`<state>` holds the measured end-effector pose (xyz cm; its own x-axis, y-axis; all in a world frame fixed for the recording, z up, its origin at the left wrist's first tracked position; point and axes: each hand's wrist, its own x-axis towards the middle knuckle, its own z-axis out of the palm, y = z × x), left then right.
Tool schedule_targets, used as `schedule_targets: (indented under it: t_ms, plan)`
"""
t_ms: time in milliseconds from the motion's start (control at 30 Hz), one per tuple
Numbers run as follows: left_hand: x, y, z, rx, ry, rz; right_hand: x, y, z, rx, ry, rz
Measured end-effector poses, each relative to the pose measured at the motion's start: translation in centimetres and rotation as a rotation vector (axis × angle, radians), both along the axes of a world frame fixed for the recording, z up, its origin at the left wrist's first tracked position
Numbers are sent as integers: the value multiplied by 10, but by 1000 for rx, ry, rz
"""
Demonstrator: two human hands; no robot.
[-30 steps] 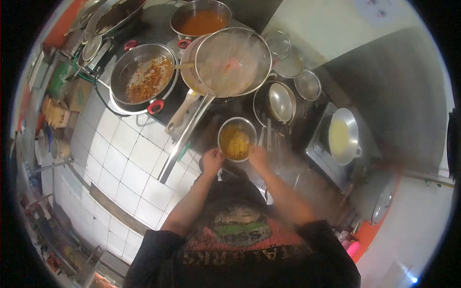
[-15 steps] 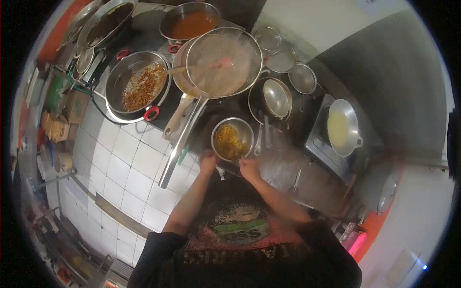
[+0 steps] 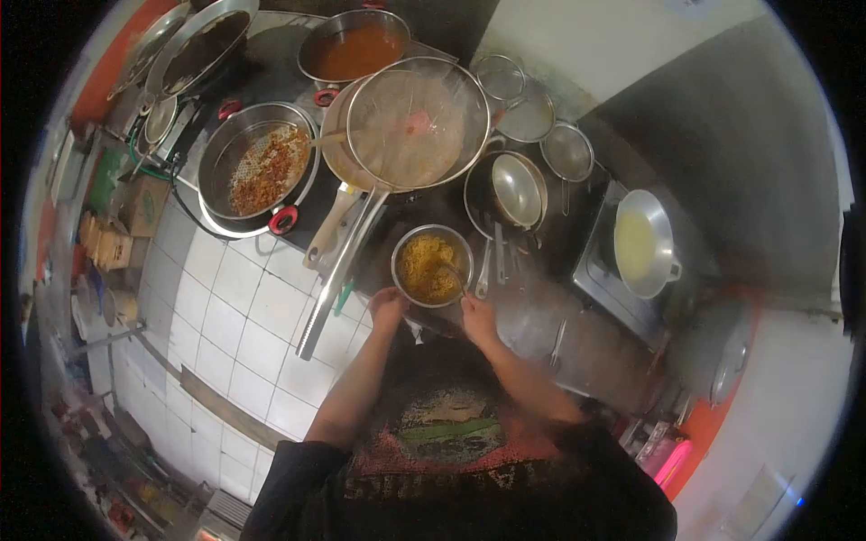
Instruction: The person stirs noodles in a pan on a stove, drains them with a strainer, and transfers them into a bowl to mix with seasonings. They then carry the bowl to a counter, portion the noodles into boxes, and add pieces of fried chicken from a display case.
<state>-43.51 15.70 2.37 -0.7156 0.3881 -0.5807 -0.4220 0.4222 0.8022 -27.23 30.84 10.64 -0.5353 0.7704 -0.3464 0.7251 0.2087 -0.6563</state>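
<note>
A round metal bowl (image 3: 395, 279) stands on the dark counter in front of me with yellow noodle-like food (image 3: 428, 261) in it. My left hand (image 3: 389, 307) is at the bowl's lower left rim, its fingers curled against the edge. My right hand (image 3: 477, 316) is closed around the handle of a metal spoon (image 3: 454, 270) at the lower right of the bowl. The spoon's head rests in the food.
A splatter screen (image 3: 419, 122) with a long handle lies over a pan. Beside it are a pan of brown crumbs (image 3: 269, 171) and a pan of orange sauce (image 3: 354, 54). A wok (image 3: 643, 243) with yellow liquid sits on the right stove (image 3: 600, 279).
The spoon now shows in the food, and the noodles are spread differently. My right hand has shifted slightly right and down.
</note>
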Motion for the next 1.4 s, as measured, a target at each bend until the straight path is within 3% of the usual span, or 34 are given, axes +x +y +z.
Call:
schedule_targets:
  t_ms: [133,267,333,433,533,633,767,867,933,967,1033,1133,1233,1333,1400]
  plan:
    - [-2,4,70,-126,129,-88,14,4,-24,42,30,48]
    - [10,-5,36,-47,76,-58,11,-1,11,-48,-71,-9]
    - [0,4,62,-136,147,-135,5,8,11,-83,-136,42]
    - [6,5,61,-106,5,-26,8,0,18,-22,-26,-12]
    - [6,3,47,-108,243,-96,11,12,2,-146,-122,11]
    - [3,4,55,-157,89,-145,19,11,1,-289,-153,-86]
    - [8,3,43,-82,415,-81,12,16,-12,-307,-18,-259]
    - [3,5,75,-82,211,-29,5,34,-43,-239,45,-162]
    - [0,6,72,-78,206,-78,-7,37,-48,-315,-39,-145]
    - [0,6,70,-76,202,-106,-8,36,-50,-572,58,-309]
    - [2,8,60,-68,287,-87,-26,21,-3,-1082,258,-638]
    - [-1,12,54,-72,303,-85,-27,16,14,-1099,181,-545]
    - [2,12,52,-74,262,-86,-25,7,61,-810,116,-402]
    - [1,13,57,-91,184,-66,-14,12,60,-529,28,-242]
    - [-1,14,57,-101,188,-87,-2,15,28,-344,111,-177]
